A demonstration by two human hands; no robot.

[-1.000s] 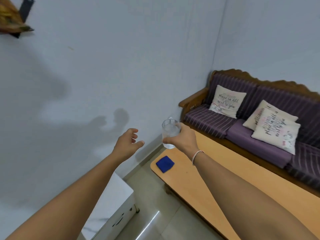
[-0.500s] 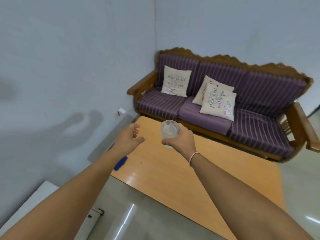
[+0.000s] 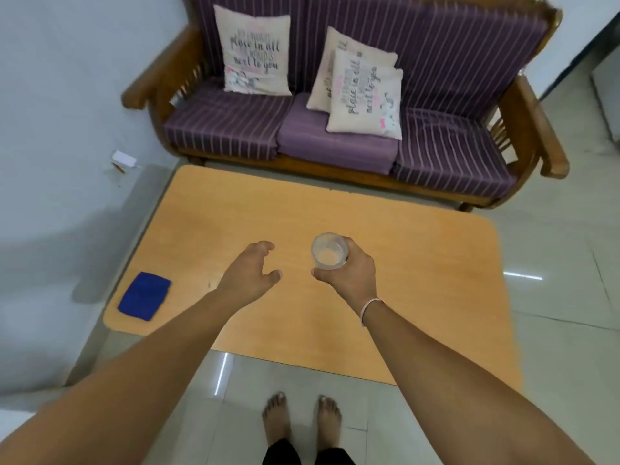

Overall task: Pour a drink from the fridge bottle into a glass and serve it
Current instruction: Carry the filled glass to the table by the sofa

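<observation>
A clear glass (image 3: 328,251) with liquid in it is held upright over the middle of the low wooden table (image 3: 419,256). My right hand (image 3: 352,275) grips it from the right side, fingers curled round its wall. My left hand (image 3: 250,273) hovers just left of the glass with loosely curled fingers, holding nothing and apart from the glass. I cannot tell whether the glass touches the tabletop. No bottle is in view.
A blue cloth (image 3: 144,296) lies at the table's near left corner. Behind the table stands a purple striped sofa (image 3: 449,152) with three printed cushions (image 3: 256,53). A grey wall runs along the left. My bare feet (image 3: 302,419) stand on the tiled floor at the table's near edge.
The view has swung right and down from the wall to face the table squarely. Both hands with the glass now sit lower, over the table's middle.
</observation>
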